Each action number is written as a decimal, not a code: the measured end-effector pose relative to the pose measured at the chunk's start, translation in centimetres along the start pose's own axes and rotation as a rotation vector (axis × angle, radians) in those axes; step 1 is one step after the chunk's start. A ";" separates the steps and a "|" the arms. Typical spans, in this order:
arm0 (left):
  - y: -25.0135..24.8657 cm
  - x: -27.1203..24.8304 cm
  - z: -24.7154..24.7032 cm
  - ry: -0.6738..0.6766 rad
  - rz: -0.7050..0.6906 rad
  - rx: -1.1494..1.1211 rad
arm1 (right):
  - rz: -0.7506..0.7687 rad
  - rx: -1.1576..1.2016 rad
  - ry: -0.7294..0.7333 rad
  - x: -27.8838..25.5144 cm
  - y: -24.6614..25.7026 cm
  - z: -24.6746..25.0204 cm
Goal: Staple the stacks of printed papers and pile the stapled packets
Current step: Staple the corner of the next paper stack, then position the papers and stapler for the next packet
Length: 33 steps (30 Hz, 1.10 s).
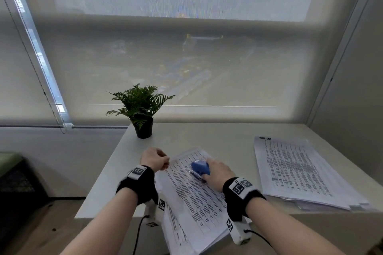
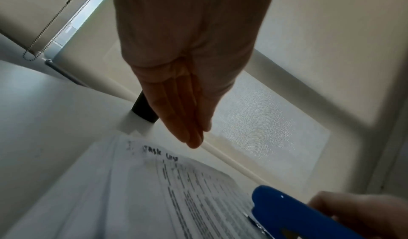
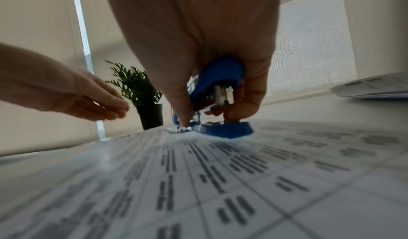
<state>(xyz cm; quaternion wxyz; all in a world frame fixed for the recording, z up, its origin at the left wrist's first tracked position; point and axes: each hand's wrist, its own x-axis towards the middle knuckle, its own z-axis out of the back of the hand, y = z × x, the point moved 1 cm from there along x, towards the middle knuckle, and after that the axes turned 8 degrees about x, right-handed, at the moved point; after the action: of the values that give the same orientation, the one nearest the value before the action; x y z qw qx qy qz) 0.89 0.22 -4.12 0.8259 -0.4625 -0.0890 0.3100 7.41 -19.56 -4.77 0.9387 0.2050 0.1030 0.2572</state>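
Gripping the stapler (image 1: 200, 168), the right hand (image 1: 219, 174) rests it on the near stack (image 1: 192, 198), probably carrying it toward the top corner. The left hand (image 1: 154, 159) hovers there with relaxed fingers, holding nothing, likely ready to steady the sheets. A second stack (image 1: 300, 172) lies well apart, beyond on the right.

Soft daylight through the blind (image 1: 186, 58) ahead of me — dim, flat, no glare. My hands read backlit and dark in wrist views (motion-blurred), edges bowed by wide-angle lens.
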 end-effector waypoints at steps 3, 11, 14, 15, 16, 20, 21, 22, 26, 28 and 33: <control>-0.5 -0.5 0.7 -0.025 -0.034 0.054 | -0.037 0.006 -0.065 0.4 0.0 -0.3; -5.2 -3.8 -0.7 -0.166 -0.182 0.335 | 0.028 0.117 -0.081 -0.5 -0.8 1.9; -9.1 -6.9 -3.2 -0.285 -0.374 0.351 | 0.170 0.286 -0.262 -4.4 -3.5 4.8; -10.5 -8.3 -4.6 -0.307 -0.469 0.314 | 0.212 0.319 -0.312 -6.1 -5.0 5.9; -11.8 -9.8 -6.1 -0.322 -0.575 0.265 | 0.233 0.336 -0.354 -7.8 -6.7 6.8; -15.4 -16.5 -15.6 -0.183 -0.873 0.094 | 0.173 0.388 -0.436 -15.2 -15.3 9.5; -15.8 -18.1 -18.5 -0.100 -0.908 0.075 | 0.134 0.399 -0.440 -17.1 -17.7 9.8; -15.9 -19.6 -21.7 -0.006 -0.932 0.070 | 0.086 0.394 -0.448 -18.8 -20.3 10.0; -14.4 -23.6 -33.7 0.355 -0.886 0.212 | -0.163 0.340 -0.391 -25.5 -29.6 9.2; -13.1 -24.6 -38.6 0.511 -0.779 0.270 | -0.316 0.344 -0.295 -28.4 -33.4 8.1; -7.7 -25.4 -48.5 0.792 -0.496 0.603 | -0.624 0.312 -0.020 -34.1 -41.1 2.3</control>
<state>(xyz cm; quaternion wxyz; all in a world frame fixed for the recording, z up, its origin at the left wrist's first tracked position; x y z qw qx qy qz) 5.13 -52.19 -21.29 0.9403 -0.2519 0.2147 -0.0794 -2.67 -70.47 -17.73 0.9305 0.3071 0.1894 -0.0631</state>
